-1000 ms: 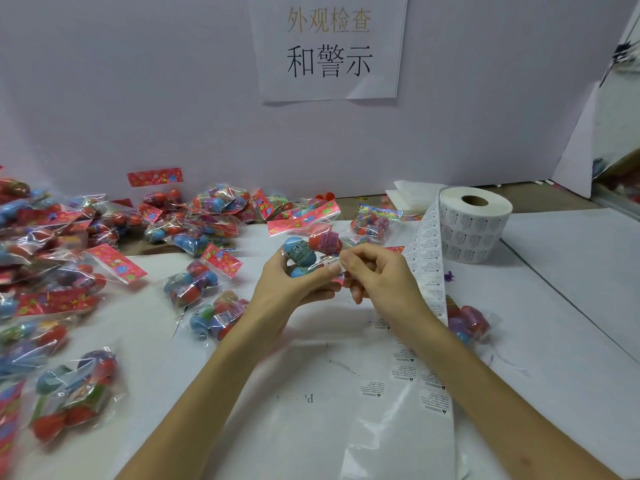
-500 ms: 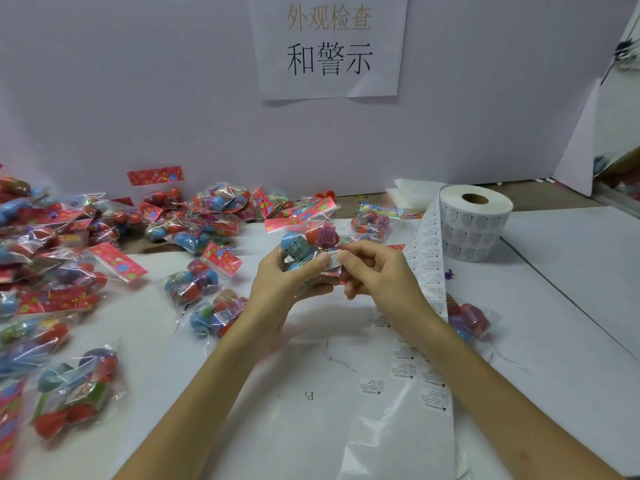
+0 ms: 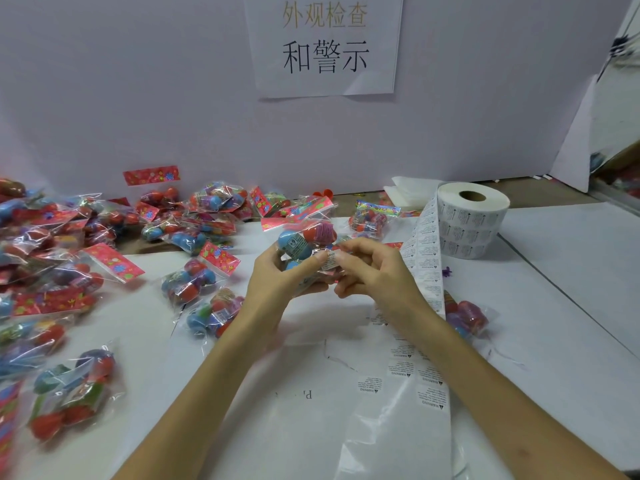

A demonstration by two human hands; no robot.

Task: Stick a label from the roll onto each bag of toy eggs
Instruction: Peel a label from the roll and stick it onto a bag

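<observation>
Holding bag point(image 3: 306, 249) in your left hand point(image 3: 277, 282), right hand point(image 3: 372, 271) pinching label point(image 3: 330, 259) onto bag's near face; thumbs meet there, label upright.

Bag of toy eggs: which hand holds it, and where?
The left hand holds the bag of toy eggs by its lower end; the right hand fingers press a label onto it.
</observation>
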